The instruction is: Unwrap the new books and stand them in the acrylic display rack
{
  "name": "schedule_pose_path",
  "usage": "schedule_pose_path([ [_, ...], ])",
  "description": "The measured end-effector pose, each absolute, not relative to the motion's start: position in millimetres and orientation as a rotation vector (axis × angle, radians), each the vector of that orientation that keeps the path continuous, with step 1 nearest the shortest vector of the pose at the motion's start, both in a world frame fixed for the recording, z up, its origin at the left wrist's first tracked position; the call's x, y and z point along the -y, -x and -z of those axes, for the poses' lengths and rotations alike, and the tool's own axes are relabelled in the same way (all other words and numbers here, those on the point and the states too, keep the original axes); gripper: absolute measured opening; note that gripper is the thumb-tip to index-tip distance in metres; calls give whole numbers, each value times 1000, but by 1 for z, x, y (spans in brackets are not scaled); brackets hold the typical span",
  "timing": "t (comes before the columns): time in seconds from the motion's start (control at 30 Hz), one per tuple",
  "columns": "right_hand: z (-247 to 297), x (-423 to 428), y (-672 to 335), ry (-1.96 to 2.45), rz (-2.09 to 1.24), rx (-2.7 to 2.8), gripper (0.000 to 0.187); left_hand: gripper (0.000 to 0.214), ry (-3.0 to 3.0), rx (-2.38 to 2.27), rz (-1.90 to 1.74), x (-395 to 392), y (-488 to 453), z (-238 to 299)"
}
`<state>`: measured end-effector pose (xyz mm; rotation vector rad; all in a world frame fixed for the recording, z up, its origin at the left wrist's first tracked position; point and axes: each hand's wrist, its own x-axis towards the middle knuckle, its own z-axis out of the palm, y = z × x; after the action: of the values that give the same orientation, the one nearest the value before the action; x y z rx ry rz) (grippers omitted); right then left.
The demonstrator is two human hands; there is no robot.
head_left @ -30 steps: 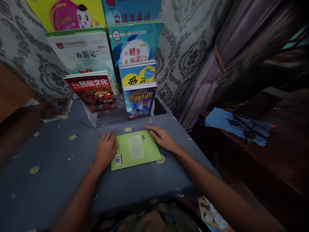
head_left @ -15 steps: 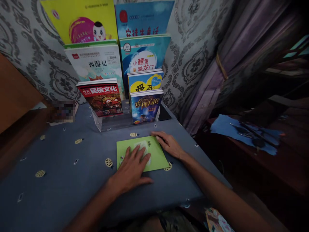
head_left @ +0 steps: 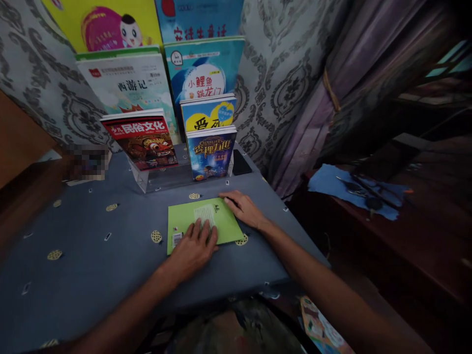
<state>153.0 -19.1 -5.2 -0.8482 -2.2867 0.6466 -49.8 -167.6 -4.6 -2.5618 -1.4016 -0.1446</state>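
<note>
A light green book [head_left: 228, 231] lies flat on the dark blue tablecloth, a barcode and a pale text panel showing on its cover. My left hand [head_left: 195, 248] rests on the book's near part, fingers laid on the cover. Its thumb is drawn in beside the near edge, partly hidden. At the far right corner is my right hand [head_left: 245, 209], touching the book's right side with index finger and thumb slightly apart. Beyond the book, a clear acrylic stand [head_left: 162, 182] carries several upright books, among them a red-covered book [head_left: 147, 142] and a dark blue book [head_left: 213, 155].
A black flat item [head_left: 241, 163] lies right of the stand. At far left is a blurred-out item [head_left: 86, 164] near a brown wooden panel [head_left: 22, 142]. A purple curtain [head_left: 313, 113] hangs at right, above a blue cloth [head_left: 324, 184] with tools on it.
My left hand has slid toward the book's near edge, uncovering the barcode, and its thumb has drawn in. My right hand stays at the far right corner. The whole view has shifted.
</note>
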Motion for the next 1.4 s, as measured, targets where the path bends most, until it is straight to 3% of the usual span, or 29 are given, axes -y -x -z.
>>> schedule_pose_path([
  [0.17, 0, 20, -152, 870, -666, 2285, 37, 27, 2512, 1422, 246, 165, 54, -5],
  [0.4, -9, 19, -156, 906, -844, 2200, 47, 26, 2559, 1815, 478, 157, 69, -34],
  [0.53, -6, 17, -155, 855, -1137, 1972, 47, 26, 2501, 2041, 916, 152, 79, -50],
  [0.7, -2, 22, -141, 710, -1530, 1678, 65, 35, 2359, 2117, 1398, 150, 89, -70],
  [0.87, -3, 35, -129, 604, -1772, 1692, 38, 42, 2090, 2171, 2145, 146, 85, -72],
  [0.97, -5, 38, -130, 589, -1873, 1607, 37, 44, 1747, 2212, 2696, 139, 80, -64],
  [1.07, -10, 37, -138, 609, -1943, 1514, 41, 50, 1472, 2392, 2930, 130, 80, -49],
  [1.2, -17, 32, -151, 729, -1978, 1649, 43, 47, 1578, 2874, 2628, 127, 91, -27],
  [1.4, -10, 23, -155, 944, -1917, 1769, 46, 39, 2356, 2904, 1368, 130, 113, -21],
])
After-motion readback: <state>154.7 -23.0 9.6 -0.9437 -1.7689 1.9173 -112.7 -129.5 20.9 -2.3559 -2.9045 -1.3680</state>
